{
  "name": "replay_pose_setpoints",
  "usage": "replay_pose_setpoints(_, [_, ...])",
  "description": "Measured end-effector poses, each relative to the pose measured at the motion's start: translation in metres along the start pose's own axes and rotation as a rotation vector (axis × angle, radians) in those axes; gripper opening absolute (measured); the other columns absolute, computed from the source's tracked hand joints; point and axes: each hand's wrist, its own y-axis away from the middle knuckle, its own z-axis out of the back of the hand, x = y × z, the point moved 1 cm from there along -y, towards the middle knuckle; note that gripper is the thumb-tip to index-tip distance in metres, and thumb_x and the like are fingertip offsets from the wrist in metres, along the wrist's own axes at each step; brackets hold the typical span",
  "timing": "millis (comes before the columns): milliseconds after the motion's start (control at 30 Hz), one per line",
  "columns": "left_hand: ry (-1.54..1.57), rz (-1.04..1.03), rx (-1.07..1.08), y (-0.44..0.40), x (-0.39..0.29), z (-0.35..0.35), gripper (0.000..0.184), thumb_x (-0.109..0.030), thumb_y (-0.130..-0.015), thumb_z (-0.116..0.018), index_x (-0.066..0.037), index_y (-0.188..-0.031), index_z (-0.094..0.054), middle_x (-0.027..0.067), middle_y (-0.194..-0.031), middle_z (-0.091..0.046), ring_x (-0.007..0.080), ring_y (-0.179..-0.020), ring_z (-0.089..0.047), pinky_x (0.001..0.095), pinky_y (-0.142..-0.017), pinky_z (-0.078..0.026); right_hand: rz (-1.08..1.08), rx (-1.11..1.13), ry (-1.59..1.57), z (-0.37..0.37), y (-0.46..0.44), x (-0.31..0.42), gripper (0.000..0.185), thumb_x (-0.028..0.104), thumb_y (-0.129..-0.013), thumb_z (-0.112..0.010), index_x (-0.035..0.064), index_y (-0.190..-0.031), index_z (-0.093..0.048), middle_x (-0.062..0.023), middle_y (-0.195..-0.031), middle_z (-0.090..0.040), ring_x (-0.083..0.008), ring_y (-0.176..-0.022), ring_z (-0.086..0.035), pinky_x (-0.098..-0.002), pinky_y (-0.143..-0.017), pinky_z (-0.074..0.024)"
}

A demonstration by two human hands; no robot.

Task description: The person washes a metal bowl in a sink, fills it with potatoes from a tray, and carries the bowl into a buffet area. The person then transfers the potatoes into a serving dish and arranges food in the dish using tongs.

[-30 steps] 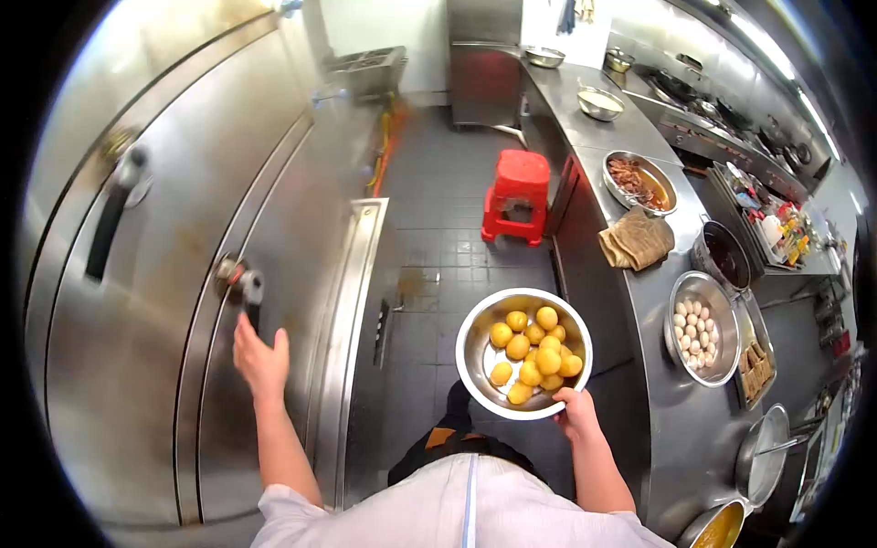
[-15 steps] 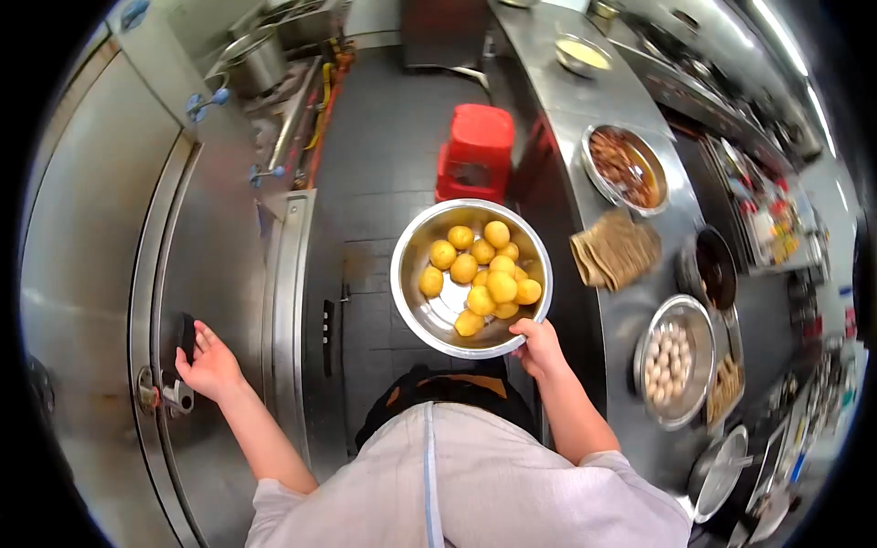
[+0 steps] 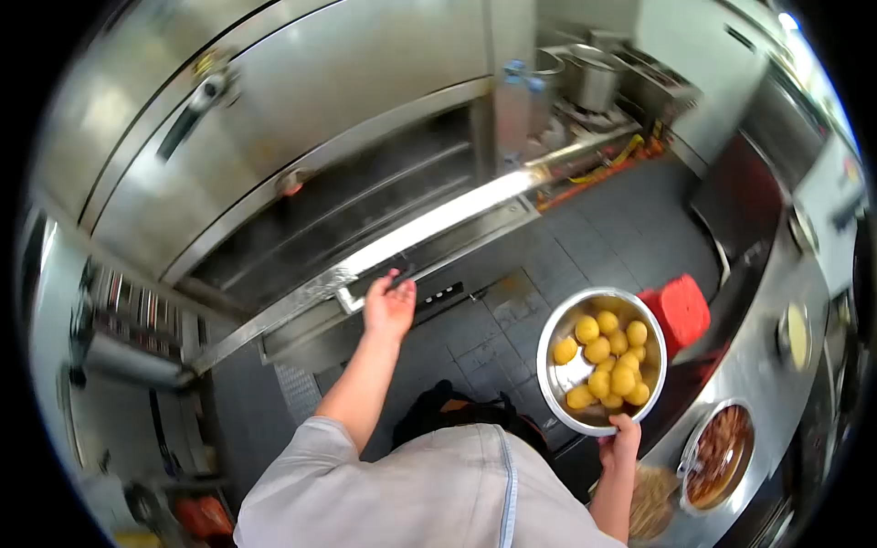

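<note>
My right hand (image 3: 620, 444) grips the near rim of a round steel bowl (image 3: 546, 388), thumb on the edge. Several round yellow pieces (image 3: 624, 379) lie in it. My left hand (image 3: 390, 309), palm up with curled fingers, is at the dark handle (image 3: 399, 276) of a steel cabinet door (image 3: 438, 216). That door stands open, seen nearly edge-on, and the dark inside of the cabinet (image 3: 338, 219) shows behind it.
A red stool (image 3: 683, 312) stands beyond the bowl. On the curved steel counter (image 3: 763, 365) at right are a basin of brown food (image 3: 722, 457) and a folded cloth (image 3: 653, 500). A large pot (image 3: 592, 78) stands at the back.
The cabinet door has swung open, with my left hand at its handle. The view has turned left, and the bowl, still in my right hand, appears further right.
</note>
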Motion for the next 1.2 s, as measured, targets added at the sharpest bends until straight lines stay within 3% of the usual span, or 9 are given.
replay_pose_setpoints(233, [0.033,-0.076,-0.042,0.049,0.029,0.017,0.021,0.003,-0.090,-0.053,-0.015,-0.101,-0.051,0.0060,-0.120,-0.063,0.0302,-0.107,-0.060,0.0481,-0.095,-0.048,-0.044,0.100,-0.003,0.007,-0.026,0.024,0.026,0.009,-0.075,-0.057,0.0004,-0.100,-0.057,-0.0059,-0.074,-0.064,-0.0167,-0.046,-0.055,-0.0260,-0.039,-0.0427])
replay_pose_setpoints(400, [-0.059,-0.273,-0.011,0.014,-0.005,-0.037,0.032,0.007,-0.087,-0.055,-0.016,-0.109,-0.048,0.0062,-0.116,-0.060,0.0228,-0.102,-0.054,0.0442,-0.080,-0.047,-0.109,0.145,-0.139,0.000,-0.038,0.015,0.038,0.006,-0.073,-0.057,-0.0026,-0.110,-0.054,-0.0097,-0.086,-0.064,-0.0207,-0.056,-0.060,-0.0295,-0.044,-0.0459])
replay_pose_setpoints(633, [-0.314,-0.398,-0.290,-0.081,-0.072,-0.146,0.048,-0.022,-0.089,-0.070,0.003,-0.123,-0.050,0.0145,-0.107,-0.059,0.0230,-0.095,-0.057,0.0348,-0.068,-0.046,-0.110,0.108,-0.138,-0.025,-0.043,0.009,0.033,0.012,-0.073,-0.058,0.0045,-0.106,-0.054,-0.0041,-0.080,-0.064,-0.0169,-0.052,-0.057,-0.0283,-0.043,-0.0432])
replay_pose_setpoints(767, [-0.510,-0.493,-0.387,-0.105,-0.083,-0.151,0.046,-0.026,-0.089,-0.068,0.005,-0.121,-0.056,0.0210,-0.115,-0.061,0.0301,-0.099,-0.061,0.0459,-0.080,-0.048,-0.137,0.151,-0.151,-0.009,-0.039,-0.012,0.044,0.008,-0.073,-0.057,0.0004,-0.116,-0.053,-0.0090,-0.090,-0.065,-0.0229,-0.065,-0.064,-0.0348,-0.055,-0.0532])
replay_pose_setpoints(833, [-1.205,-0.725,-0.639,-0.130,-0.078,-0.102,0.058,-0.020,-0.090,-0.067,0.003,-0.135,-0.038,0.0178,-0.131,-0.053,0.0349,-0.114,-0.056,0.0426,-0.095,-0.045,-0.147,0.142,-0.251,-0.007,-0.041,-0.023,0.047,0.008,-0.074,-0.055,0.0011,-0.120,-0.052,-0.0103,-0.099,-0.065,-0.0245,-0.082,-0.066,-0.0383,-0.065,-0.0561])
replay_pose_setpoints(933, [-1.480,-0.882,-0.646,-0.087,-0.092,-0.107,0.039,-0.016,-0.091,-0.060,0.002,-0.124,-0.049,0.0196,-0.121,-0.059,0.0374,-0.110,-0.058,0.0450,-0.093,-0.046,0.150,0.181,-0.024,-0.043,-0.013,-0.005,0.039,0.011,-0.083,-0.058,-0.0003,-0.119,-0.058,-0.0144,-0.109,-0.064,-0.0232,-0.096,-0.064,-0.0362,-0.082,-0.0518])
replay_pose_setpoints(1067, [-1.880,-1.026,-0.738,-0.014,-0.108,-0.083,0.024,-0.010,-0.093,-0.050,0.002,-0.107,-0.065,0.0224,-0.106,-0.067,0.0412,-0.104,-0.061,0.0487,-0.090,-0.047,-0.151,0.011,-0.103,-0.018,-0.052,0.004,0.037,0.010,-0.082,-0.061,0.0023,-0.118,-0.058,-0.0105,-0.106,-0.065,-0.0227,-0.093,-0.064,-0.0357,-0.076,-0.0521])
replay_pose_setpoints(1133, [-2.120,-1.534,-0.584,-0.015,-0.138,-0.055,0.018,-0.010,-0.088,-0.054,-0.003,-0.100,-0.066,0.0190,-0.096,-0.066,0.0403,-0.094,-0.060,0.0496,-0.082,-0.046,-0.182,0.046,-0.053,-0.030,-0.073,0.022,0.035,0.010,-0.082,-0.061,0.0021,-0.115,-0.059,-0.0106,-0.103,-0.065,-0.0227,-0.091,-0.063,-0.0361,-0.075,-0.0518])
replay_pose_setpoints(1200, [-2.322,-1.401,-0.505,0.054,-0.133,-0.107,0.018,-0.011,-0.086,-0.056,-0.005,-0.099,-0.066,0.0177,-0.093,-0.065,0.0390,-0.091,-0.059,0.0496,-0.079,-0.045,-0.203,0.105,0.030,-0.046,-0.099,0.040,0.032,0.011,-0.082,-0.062,0.0019,-0.113,-0.060,-0.0106,-0.101,-0.066,-0.0228,-0.089,-0.063,-0.0365,-0.074,-0.0514])
